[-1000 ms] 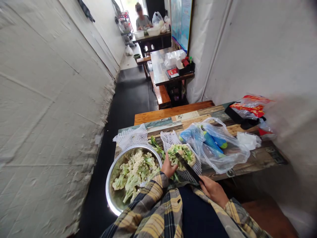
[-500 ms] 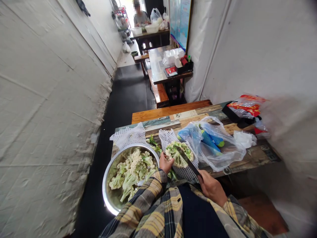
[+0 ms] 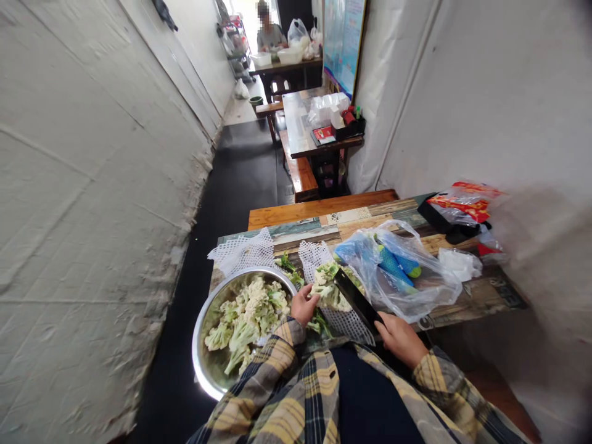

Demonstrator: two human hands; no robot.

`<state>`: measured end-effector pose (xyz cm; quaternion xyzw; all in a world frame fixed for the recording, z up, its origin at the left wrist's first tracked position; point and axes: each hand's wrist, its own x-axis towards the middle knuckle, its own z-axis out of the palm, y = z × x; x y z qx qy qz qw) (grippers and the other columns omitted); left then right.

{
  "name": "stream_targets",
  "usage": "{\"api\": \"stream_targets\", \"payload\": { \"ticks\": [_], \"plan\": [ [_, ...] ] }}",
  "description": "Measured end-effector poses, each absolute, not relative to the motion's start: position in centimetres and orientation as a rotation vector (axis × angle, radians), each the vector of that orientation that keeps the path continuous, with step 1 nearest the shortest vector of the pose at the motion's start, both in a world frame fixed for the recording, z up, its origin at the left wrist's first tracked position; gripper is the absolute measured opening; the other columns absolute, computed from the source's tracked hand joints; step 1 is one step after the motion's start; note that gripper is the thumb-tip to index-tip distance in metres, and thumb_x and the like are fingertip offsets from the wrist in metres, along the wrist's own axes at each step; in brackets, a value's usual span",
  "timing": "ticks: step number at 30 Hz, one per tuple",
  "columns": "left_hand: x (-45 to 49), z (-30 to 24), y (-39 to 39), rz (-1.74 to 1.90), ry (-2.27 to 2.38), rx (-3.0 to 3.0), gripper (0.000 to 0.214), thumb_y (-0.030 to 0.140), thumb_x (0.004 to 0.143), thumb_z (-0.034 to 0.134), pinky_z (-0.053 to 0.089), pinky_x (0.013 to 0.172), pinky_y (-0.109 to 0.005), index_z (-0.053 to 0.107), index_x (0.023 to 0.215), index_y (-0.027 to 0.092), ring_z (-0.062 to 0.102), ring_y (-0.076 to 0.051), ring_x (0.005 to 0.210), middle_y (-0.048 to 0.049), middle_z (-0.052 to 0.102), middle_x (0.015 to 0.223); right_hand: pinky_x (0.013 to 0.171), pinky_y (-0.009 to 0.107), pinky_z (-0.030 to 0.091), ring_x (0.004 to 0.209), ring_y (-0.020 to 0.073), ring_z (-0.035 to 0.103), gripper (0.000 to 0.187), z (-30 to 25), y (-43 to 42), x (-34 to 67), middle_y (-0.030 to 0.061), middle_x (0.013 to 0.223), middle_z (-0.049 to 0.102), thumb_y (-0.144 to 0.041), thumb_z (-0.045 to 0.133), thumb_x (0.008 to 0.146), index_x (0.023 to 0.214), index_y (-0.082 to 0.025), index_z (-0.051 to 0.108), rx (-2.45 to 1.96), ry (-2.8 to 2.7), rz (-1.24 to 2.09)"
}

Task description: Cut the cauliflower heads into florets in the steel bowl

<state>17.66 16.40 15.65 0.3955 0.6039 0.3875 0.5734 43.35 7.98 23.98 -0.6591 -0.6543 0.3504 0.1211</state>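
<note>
My left hand (image 3: 303,304) grips the near side of a cauliflower head (image 3: 327,288) that rests on white foam netting (image 3: 345,319) at the table's front edge. My right hand (image 3: 401,338) is closed round the handle of a dark cleaver (image 3: 357,299). Its blade slants up and left into the cauliflower. A steel bowl (image 3: 206,364) left of my left hand holds several cut cauliflower florets (image 3: 247,314). Green leaf trimmings (image 3: 290,269) lie between the bowl and the cauliflower.
A clear plastic bag (image 3: 407,271) with blue-netted produce lies right of the cauliflower. More white netting (image 3: 240,253) lies behind the bowl. A red-printed bag (image 3: 462,203) sits by the right wall. Another table (image 3: 300,132) and bench (image 3: 300,172) stand ahead; a person (image 3: 268,34) sits far back.
The cleaver blade has tipped up and pushed further into the cauliflower. My left hand has shifted slightly on the head. The view has wobbled a little.
</note>
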Motion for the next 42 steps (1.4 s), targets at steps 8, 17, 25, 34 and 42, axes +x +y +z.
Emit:
{"api": "stream_targets", "payload": {
  "ticks": [8, 17, 25, 34, 42],
  "plan": [
    [9.0, 20.5, 14.8, 0.944, 1.655, 1.085, 0.048, 0.044, 0.07, 0.062, 0.053, 0.078, -0.035, 0.062, 0.109, 0.017, 0.065, -0.02, 0.083, -0.0068, 0.07, 0.1, 0.072, 0.036, 0.047, 0.065, 0.0244, 0.065, 0.034, 25.9, 7.7, 43.1, 0.0039, 0.058, 0.062, -0.04, 0.033, 0.092, 0.09, -0.02, 0.061, -1.921, -1.783, 0.938],
    [2.3, 19.3, 12.1, 0.673, 2.08, 1.729, 0.043, 0.037, 0.075, 0.057, 0.041, 0.102, -0.051, 0.057, 0.113, 0.016, 0.055, -0.033, 0.114, -0.0141, 0.062, 0.115, 0.059, 0.033, 0.044, 0.053, 0.0201, 0.06, 0.03, 24.0, 7.2, 44.5, 0.0022, 0.055, 0.062, -0.045, 0.038, 0.091, 0.076, -0.023, 0.052, -1.93, -1.588, 1.025],
    [15.7, 20.9, 17.7, 0.519, 1.5, 2.131, 0.044, 0.021, 0.081, 0.055, 0.044, 0.101, -0.042, 0.052, 0.124, 0.016, 0.053, -0.025, 0.114, -0.0131, 0.058, 0.122, 0.051, 0.029, 0.044, 0.046, 0.0174, 0.059, 0.032, 23.3, 7.0, 43.8, 0.0007, 0.054, 0.063, -0.049, 0.039, 0.089, 0.08, -0.021, 0.053, -1.95, -1.512, 1.061],
    [22.4, 18.6, 21.0, 0.139, 1.176, 2.226, 0.048, 0.006, 0.071, 0.057, 0.041, 0.096, -0.036, 0.061, 0.113, 0.027, 0.055, -0.023, 0.106, -0.0057, 0.059, 0.118, 0.039, 0.025, 0.04, 0.036, 0.0147, 0.053, 0.036, 23.1, 4.3, 42.5, -0.0029, 0.049, 0.06, -0.05, 0.044, 0.084, 0.093, -0.018, 0.056, -1.901, -1.169, 1.252],
    [20.1, 16.2, 22.0, 0.337, 1.424, 2.052, 0.033, 0.014, 0.072, 0.061, 0.044, 0.086, -0.033, 0.06, 0.105, 0.022, 0.056, -0.019, 0.093, -0.0044, 0.056, 0.101, 0.076, 0.037, 0.054, 0.073, 0.0242, 0.069, 0.031, 27.2, 5.4, 41.9, 0.0109, 0.081, 0.071, -0.038, 0.051, 0.079, 0.096, -0.015, 0.062, -1.843, -1.398, 0.858]
  ]
}}
